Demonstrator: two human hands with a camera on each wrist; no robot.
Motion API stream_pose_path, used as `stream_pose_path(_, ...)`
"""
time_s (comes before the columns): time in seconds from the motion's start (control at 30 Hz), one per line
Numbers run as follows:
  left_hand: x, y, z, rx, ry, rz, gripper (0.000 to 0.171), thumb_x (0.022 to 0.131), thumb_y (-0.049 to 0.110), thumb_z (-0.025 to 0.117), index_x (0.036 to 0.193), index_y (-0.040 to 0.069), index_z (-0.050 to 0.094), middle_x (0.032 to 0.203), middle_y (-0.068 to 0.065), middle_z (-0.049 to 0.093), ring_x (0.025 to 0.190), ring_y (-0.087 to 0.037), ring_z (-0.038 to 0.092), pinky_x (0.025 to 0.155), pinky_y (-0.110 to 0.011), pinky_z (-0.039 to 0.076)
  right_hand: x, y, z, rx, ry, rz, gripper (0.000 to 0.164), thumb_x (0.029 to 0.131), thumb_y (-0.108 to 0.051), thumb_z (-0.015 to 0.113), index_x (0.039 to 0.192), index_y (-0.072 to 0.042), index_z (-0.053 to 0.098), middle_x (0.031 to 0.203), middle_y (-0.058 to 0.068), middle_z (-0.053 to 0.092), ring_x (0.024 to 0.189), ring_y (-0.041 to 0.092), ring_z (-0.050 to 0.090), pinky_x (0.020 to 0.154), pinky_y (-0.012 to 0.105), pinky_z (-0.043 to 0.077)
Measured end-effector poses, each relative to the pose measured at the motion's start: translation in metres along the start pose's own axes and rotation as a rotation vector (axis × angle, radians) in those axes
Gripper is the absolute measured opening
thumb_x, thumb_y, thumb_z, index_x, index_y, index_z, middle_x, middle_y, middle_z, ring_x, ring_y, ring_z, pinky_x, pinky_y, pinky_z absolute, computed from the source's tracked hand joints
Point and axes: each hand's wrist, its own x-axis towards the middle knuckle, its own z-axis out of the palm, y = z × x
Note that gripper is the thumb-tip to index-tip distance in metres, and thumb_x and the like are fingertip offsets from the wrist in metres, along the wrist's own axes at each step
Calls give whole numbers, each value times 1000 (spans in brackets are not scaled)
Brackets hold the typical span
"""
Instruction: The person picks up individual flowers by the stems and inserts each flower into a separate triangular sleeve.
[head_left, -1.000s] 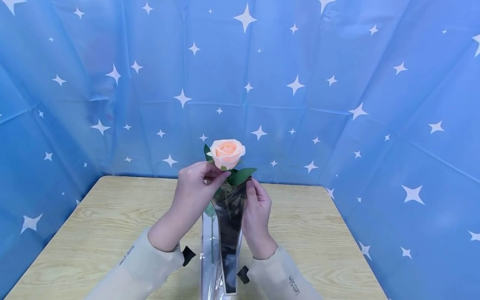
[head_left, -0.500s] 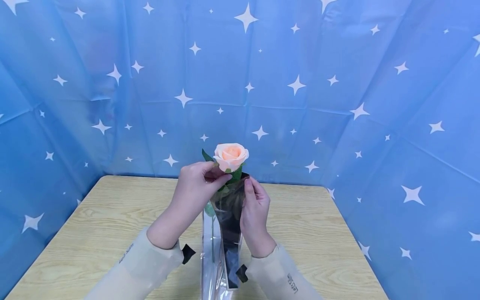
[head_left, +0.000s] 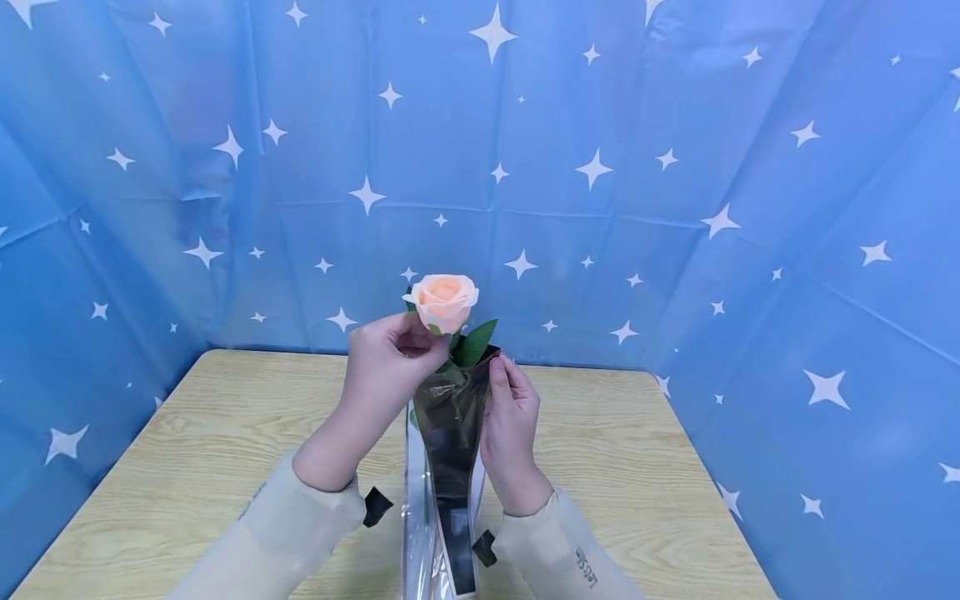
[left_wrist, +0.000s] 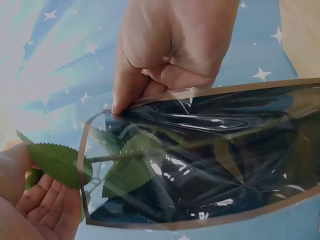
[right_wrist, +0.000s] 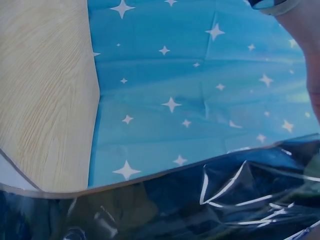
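Note:
In the head view my left hand (head_left: 390,354) pinches a pale peach rose (head_left: 444,302) just below its bloom. Lower leaves and stem of the rose lie inside a clear-and-black flower sleeve (head_left: 453,442). The sleeve's top corner is pinched between the thumb and fingers of my right hand (head_left: 512,429). From the left wrist, a green leaf (left_wrist: 57,162) pokes out past the sleeve's mouth beside my left hand (left_wrist: 55,205), while the right hand (left_wrist: 175,45) grips the upper rim. Only the sleeve (right_wrist: 165,205) and part of an arm (right_wrist: 300,30) show from the right wrist.
More clear wrapping (head_left: 416,533), with a green stem visible in it, lies beneath the sleeve on the wood-grain table (head_left: 247,433). A blue curtain (head_left: 442,150) with white stars surrounds the table's back and sides.
The rose dipped slightly right and down, then rose up and left with my left hand. The sleeve's foot rose, then slid back toward me. My right hand has barely moved.

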Motion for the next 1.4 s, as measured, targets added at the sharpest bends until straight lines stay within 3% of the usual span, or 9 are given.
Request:
stream_pose_path(0.13, 3, -3, -4, 1, -63, -56, 4, 77, 10, 74, 77, 7, 71, 69, -4, 69, 64, -11, 65, 60, -25, 55, 0, 0, -1, -10, -10, 13, 17, 96, -16, 55, 105, -14, 70, 96, -4, 62, 95, 7, 54, 84, 19, 47)
stream_pose_path(0.33, 5, -2, -7, 135, -201, -109, 5, 78, 15, 75, 77, 12, 71, 73, 0, 70, 69, -10, 65, 63, -26, 55, 0, 1, -2, -31, 1, 36, 16, 96, -15, 55, 101, -16, 70, 79, -7, 56, 72, 4, 44, 71, 17, 42)
stream_pose_path(0.57, 3, 1, -7, 146, -163, -149, 15, 79, 20, 76, 91, 14, 71, 83, 1, 69, 74, -10, 67, 67, -27, 57, -1, 0, -4, -39, 13, 51, 15, 96, -16, 56, 102, -15, 70, 69, -7, 47, 59, 4, 36, 59, 17, 36)
stream_pose_path(0.67, 3, 3, -9, 126, -133, -146, 33, 77, 23, 79, 107, 16, 67, 92, 2, 67, 76, -9, 67, 69, -26, 57, 0, 0, -4, -19, 35, 66, 17, 96, -16, 56, 106, -12, 70, 77, -7, 55, 69, 2, 47, 66, 15, 43)
stream_pose_path(0.77, 3, 3, -12, 108, -101, -84, 44, 76, 25, 79, 117, 18, 63, 98, 2, 63, 77, -8, 66, 70, -28, 56, 1, -1, -5, 3, 46, 69, 21, 95, -17, 57, 111, -9, 68, 98, -4, 63, 97, 6, 54, 84, 17, 47)
stream_pose_path(0.83, 4, 3, -14, 86, -68, -16, 45, 77, 24, 78, 119, 19, 62, 99, 2, 63, 79, -8, 64, 70, -29, 56, 1, -1, -6, 8, 55, 69, 22, 95, -17, 57, 112, -8, 68, 103, -4, 63, 105, 8, 54, 89, 18, 47)
stream_pose_path(1.07, 10, 1, -25, 30, 44, 302, 35, 88, 7, 63, 122, 13, 62, 117, -1, 61, 101, -16, 57, 80, -31, 53, 1, -1, -9, 16, 51, 80, 19, 96, -17, 56, 108, -12, 70, 95, -3, 62, 107, 9, 54, 93, 20, 47)
stream_pose_path(1.23, 14, 7, -27, 39, -40, 492, 34, 91, 6, 58, 125, 10, 61, 129, -5, 57, 123, -19, 49, 101, -37, 42, 0, -1, -9, 15, 38, 91, 18, 96, -17, 56, 106, -13, 70, 92, -4, 62, 103, 8, 55, 92, 19, 47)
stream_pose_path(1.4, 17, 11, -23, 84, -198, 576, 35, 95, 13, 55, 129, 9, 58, 139, -6, 52, 133, -23, 41, 114, -42, 27, -1, -2, -9, 12, 26, 99, 17, 96, -18, 56, 103, -14, 70, 92, -4, 62, 94, 7, 54, 85, 18, 48)
